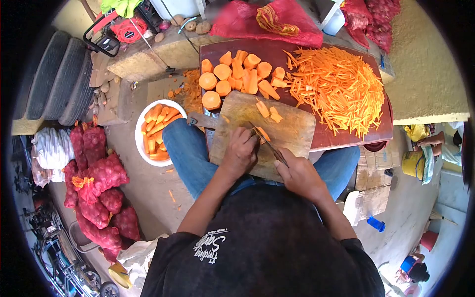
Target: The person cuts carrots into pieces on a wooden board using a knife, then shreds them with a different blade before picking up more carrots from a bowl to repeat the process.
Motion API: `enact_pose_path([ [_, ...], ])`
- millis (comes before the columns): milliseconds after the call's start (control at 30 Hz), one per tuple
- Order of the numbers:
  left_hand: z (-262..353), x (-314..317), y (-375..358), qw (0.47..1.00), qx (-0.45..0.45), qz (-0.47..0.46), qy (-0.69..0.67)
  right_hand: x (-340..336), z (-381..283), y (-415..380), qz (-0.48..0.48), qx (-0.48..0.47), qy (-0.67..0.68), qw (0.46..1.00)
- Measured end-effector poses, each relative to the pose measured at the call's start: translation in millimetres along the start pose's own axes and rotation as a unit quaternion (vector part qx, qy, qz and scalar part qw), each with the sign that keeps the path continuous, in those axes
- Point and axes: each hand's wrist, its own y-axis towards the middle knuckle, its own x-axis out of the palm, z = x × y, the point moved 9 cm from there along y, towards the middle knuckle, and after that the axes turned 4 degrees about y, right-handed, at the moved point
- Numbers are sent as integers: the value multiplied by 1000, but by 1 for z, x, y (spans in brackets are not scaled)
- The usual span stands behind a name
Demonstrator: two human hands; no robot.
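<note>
My right hand is closed round the handle of a knife, its blade slanting up and left over a worn wooden cutting board. Close by the blade, my left hand has its fingers curled on a carrot piece, mostly hidden by fingers and knife. A few cut carrot slices lie higher on the board. The board rests on my lap against a dark red table. Peeled carrot chunks sit at the table's left, and a large heap of carrot strips covers its right.
A white bucket of peeled carrots stands left of my knee. Red net sacks pile up farther left, below stacked tires. Behind the table lie a red mesh sack and a red machine. Another person is at lower right.
</note>
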Motion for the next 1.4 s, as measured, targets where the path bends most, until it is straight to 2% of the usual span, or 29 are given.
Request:
enact_pose_path([
  [267,-3,2,-2,1000,-3,-7,-5,4,5,2,-7,16,-24,1000],
  [467,1,-1,-5,1000,10,-3,17,-2,-1,1,-11,28,56,998],
  [767,3,-2,-3,999,11,-16,25,6,-2,5,2,14,-29,999],
  [867,2,-2,-3,1000,4,-13,17,5,4,7,-3,25,28,999],
  [1067,1,1,-5,1000,23,2,10,4,3,2,5,14,52,999],
  [1400,1,4,-6,999,19,-12,25,16,3,3,-16,12,-25,999],
])
